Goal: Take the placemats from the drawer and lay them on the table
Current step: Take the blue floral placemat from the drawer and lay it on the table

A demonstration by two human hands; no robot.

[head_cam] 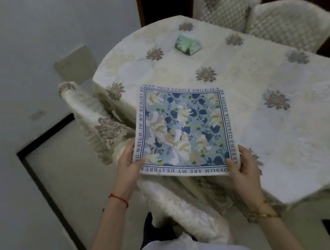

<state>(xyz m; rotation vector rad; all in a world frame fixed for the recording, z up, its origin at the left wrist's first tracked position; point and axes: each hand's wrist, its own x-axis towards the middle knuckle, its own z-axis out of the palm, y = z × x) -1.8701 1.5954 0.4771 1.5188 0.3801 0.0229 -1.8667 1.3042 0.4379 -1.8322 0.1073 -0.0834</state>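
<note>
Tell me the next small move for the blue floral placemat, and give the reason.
Probably lower the square blue floral placemat flat onto the cream flower-patterned tablecloth and let go. The left hand and right hand each pinch a near corner, and the far edge already reaches over the table, while the near edge overhangs the cloth-covered chair; a slight push forward first seems wise.

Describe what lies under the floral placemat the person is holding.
Under the placemat, gripped by left hand and right hand, its far part overlaps the tablecloth; its near part overhangs a covered chair. Anything directly beneath stays hidden.
</note>
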